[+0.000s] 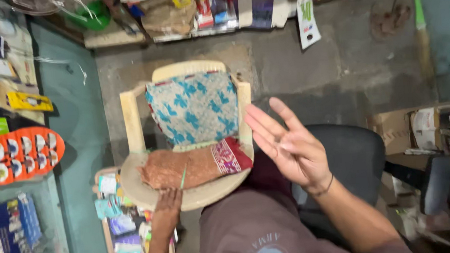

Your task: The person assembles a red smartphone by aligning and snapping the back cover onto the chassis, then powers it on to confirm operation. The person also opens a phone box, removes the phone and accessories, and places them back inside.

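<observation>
At the far left, an orange card of small packets (18,155) hung on a glass-fronted display. Just right of it, the left hand (166,209) lay flat, palm down, on the near rim of a cream plastic chair (132,121); its fingers (171,195) were loosely together, gripping nothing, tips touching the edge of a folded brown cloth (186,167) on the seat. A blue-patterned cushion (193,107) leaned against the chair back. Further right, the right hand (287,146) was raised in the air, palm open, fingers (263,122) spread wide and empty, above a dark office chair (352,158). A cardboard box (394,128) sat at far right.
</observation>
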